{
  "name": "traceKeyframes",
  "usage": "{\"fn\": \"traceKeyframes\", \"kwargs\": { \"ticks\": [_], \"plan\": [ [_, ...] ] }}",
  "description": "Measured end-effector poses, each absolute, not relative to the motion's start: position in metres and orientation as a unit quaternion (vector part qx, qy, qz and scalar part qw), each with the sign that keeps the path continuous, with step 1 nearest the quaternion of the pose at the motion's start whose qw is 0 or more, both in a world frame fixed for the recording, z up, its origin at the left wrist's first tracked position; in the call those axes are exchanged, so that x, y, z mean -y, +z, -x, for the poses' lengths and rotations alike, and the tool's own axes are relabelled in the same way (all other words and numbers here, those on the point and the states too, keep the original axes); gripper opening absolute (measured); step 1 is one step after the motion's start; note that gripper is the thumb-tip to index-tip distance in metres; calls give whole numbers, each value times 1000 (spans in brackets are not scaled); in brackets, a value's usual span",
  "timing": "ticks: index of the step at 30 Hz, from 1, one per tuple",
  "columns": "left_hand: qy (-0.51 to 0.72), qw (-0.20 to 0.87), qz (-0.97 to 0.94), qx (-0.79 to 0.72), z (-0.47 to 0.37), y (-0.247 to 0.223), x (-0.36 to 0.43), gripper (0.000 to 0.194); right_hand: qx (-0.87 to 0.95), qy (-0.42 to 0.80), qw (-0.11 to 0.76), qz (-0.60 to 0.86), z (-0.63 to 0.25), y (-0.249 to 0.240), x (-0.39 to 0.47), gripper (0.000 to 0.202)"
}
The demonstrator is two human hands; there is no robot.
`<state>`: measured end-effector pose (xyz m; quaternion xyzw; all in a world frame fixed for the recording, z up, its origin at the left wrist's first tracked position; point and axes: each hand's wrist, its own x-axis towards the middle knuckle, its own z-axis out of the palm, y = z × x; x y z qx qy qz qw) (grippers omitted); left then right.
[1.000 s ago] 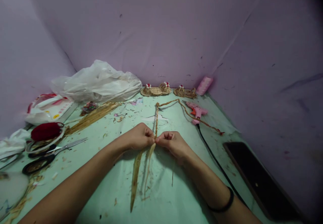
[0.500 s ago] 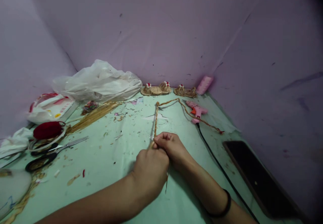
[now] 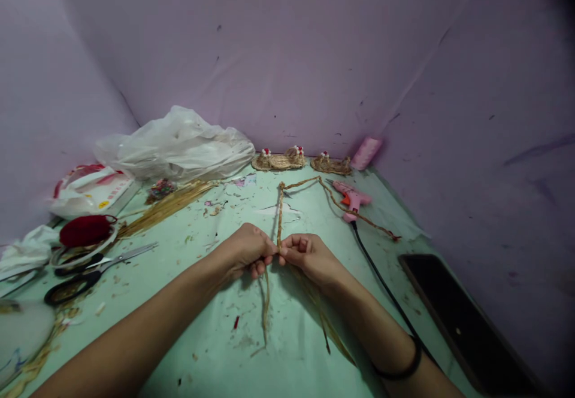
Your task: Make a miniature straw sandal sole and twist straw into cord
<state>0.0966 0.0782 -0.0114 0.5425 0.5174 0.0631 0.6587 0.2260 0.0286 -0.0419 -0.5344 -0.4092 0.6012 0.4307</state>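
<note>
A thin brown braided cord (image 3: 280, 215) runs up from my fingers, bends near the small straw slippers and passes over the pink glue gun (image 3: 354, 199). My left hand (image 3: 251, 251) pinches the cord's near end from the left, with a loose strand (image 3: 266, 311) hanging under it. From the right, my right hand (image 3: 309, 259) grips the same end between thumb and fingers. Loose straw strands (image 3: 330, 326) trail below my right hand toward the near side. The fingertips of both hands nearly meet at the braid's end.
Scissors (image 3: 101, 271), red yarn (image 3: 85, 231) and a straw bundle (image 3: 166, 207) lie left. A plastic bag (image 3: 179, 146), straw slippers (image 3: 281, 160) and a pink spool (image 3: 366, 152) stand along the wall. A black phone (image 3: 462, 320) and the glue gun's cable (image 3: 381, 281) are right.
My left hand has moved up and left from in front of my right hand, to beside the braid's end. Loose strands now show spread below both hands.
</note>
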Motion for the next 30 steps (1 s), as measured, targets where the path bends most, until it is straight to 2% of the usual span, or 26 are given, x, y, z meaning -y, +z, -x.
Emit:
{"fn": "traceKeyframes", "kwargs": {
  "ticks": [6,9,15,21,26,28,30],
  "plan": [
    [74,606,-617,-496,-98,-17,-80,7,614,374,337,607,-232,-48,-26,7],
    [107,590,-646,-472,-98,-22,-81,9,657,309,291,623,-233,-41,-23,10],
    [112,583,-658,-464,-98,-32,-80,9,605,288,200,714,-231,-17,-18,15],
    [107,653,-570,-488,-100,-19,-74,17,659,199,144,711,-202,-10,-5,17],
    [118,611,-636,-455,-96,-20,-80,6,676,168,81,713,-191,-6,2,17],
    [114,609,-643,-451,-94,-22,-83,5,656,187,92,725,-200,0,0,19],
    [112,623,-634,-444,-93,-22,-84,6,612,204,165,746,-213,3,-6,27]
  ]
}}
